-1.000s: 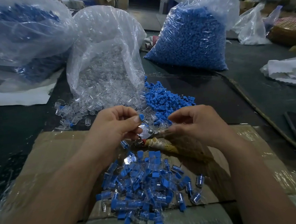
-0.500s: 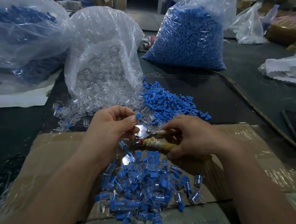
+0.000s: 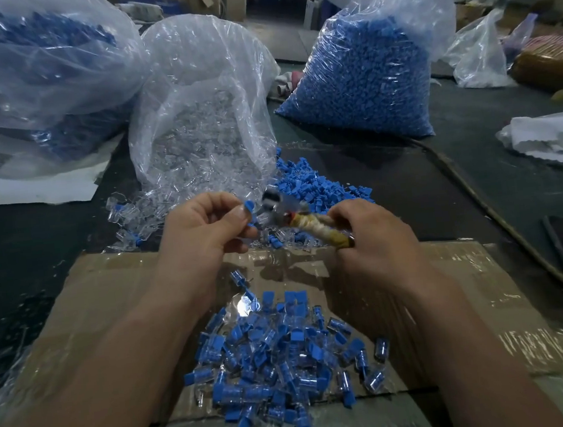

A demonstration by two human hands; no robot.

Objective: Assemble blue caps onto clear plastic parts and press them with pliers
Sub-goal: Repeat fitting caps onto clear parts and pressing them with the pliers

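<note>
We are pinching a blue cap (image 3: 249,212) between the thumb and forefinger of our left hand (image 3: 206,229). Whether a clear part is seated under it we cannot tell, since the fingers are hiding that. Our right hand (image 3: 377,242) is curling round the taped handles of the pliers (image 3: 319,227), whose blurred head is lying just beside the cap. To press well, we are judging it best to square the jaws on the cap, squeeze gently and hold our fingertips back. Finished pieces (image 3: 280,361) are lying heaped on the cardboard (image 3: 109,298) below.
</note>
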